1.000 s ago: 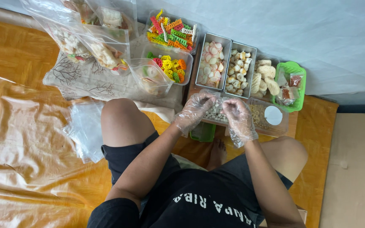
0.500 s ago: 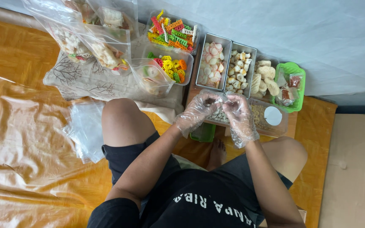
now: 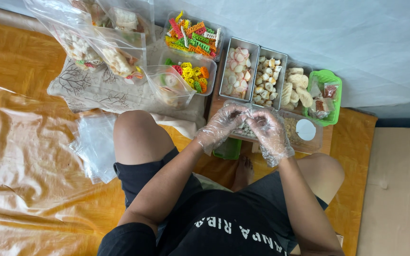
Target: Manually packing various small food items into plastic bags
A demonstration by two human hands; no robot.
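The person wears a black T-shirt (image 3: 236, 232) with white lettering across the chest and black shorts (image 3: 141, 178). Thin, clear, crinkled plastic gloves cover the left hand (image 3: 221, 124) and the right hand (image 3: 271, 132), ending loosely at the wrists. Forearms, knees and feet are bare.

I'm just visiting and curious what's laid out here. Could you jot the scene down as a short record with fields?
Setting: a person sits on an orange floor sheet, seen from above.
Left hand: in a clear plastic glove, held over a clear tub of small pieces.
Right hand: gloved too, close beside the left; what the fingers hold cannot be told.
Metal trays: one with pink-and-white slices, one with pale chunks.
Green basket: small packets.
Clear boxes: colourful ridged crackers.
Left side: filled plastic bags, spare empty bags.
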